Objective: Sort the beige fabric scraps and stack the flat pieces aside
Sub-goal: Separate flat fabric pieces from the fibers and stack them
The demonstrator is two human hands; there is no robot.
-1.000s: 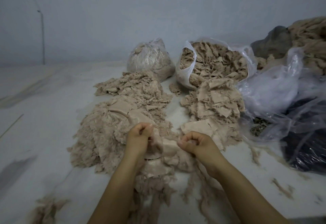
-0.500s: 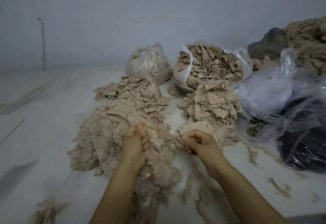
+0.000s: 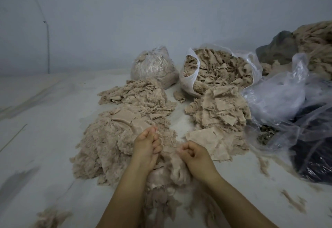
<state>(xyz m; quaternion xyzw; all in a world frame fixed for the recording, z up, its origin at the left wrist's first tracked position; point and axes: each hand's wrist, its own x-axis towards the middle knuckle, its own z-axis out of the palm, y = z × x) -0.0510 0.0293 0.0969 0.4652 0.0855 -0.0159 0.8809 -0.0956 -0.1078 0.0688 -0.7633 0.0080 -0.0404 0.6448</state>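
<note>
A big heap of tangled beige fabric scraps [image 3: 115, 143] covers the floor in front of me. My left hand [image 3: 146, 146] sits at its near right edge, fingers curled around a clump of the scraps. Close beside it, my right hand [image 3: 193, 153] is fisted over fluffy beige scrap at the heap's front. To the right lies a stack of flat beige pieces [image 3: 208, 139], with a larger pile of flat squares [image 3: 219, 109] behind it.
An open white plastic bag [image 3: 188, 78] full of scraps stands behind the flat pile, with a tied clear bag [image 3: 152, 68] to its left. Crumpled clear plastic [image 3: 280, 100] and a dark bag [image 3: 312, 157] crowd the right side. Loose bits lie on the pale floor [image 3: 45, 120].
Both hands pulled apart from the flat piece they held together, then came closer again at the heap's front edge. The flat stack at right now lies uncovered.
</note>
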